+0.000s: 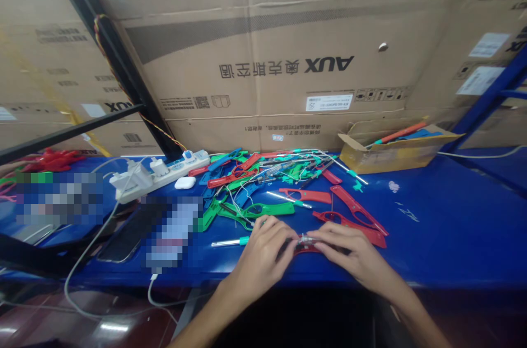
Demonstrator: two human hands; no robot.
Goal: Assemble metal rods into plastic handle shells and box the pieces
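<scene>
Metal fitting point(303, 239) sits between the left hand point(263, 253) and the right hand point(349, 249), just above the near edge of a blue workbench point(453, 227), with a red plastic part point(307, 250) beneath it. Both hands are nearly closed, fingers curled inward, and seem to pinch the fitting and the part from opposite sides, keeping the work steady at the centre; their fingers hide much of the grip. Just beyond lie a teal-handled metal probe point(230, 241), green plastic frames point(255, 209) and red plastic frames point(356, 208), with wires tangled through a larger heap of parts point(284, 169). Farther left are a smartphone point(127, 233), a white power strip point(160, 175) and an earbud case point(185, 182). An open cardboard box point(395, 153) holds more parts, and AUX cartons point(284, 62) stand behind.
</scene>
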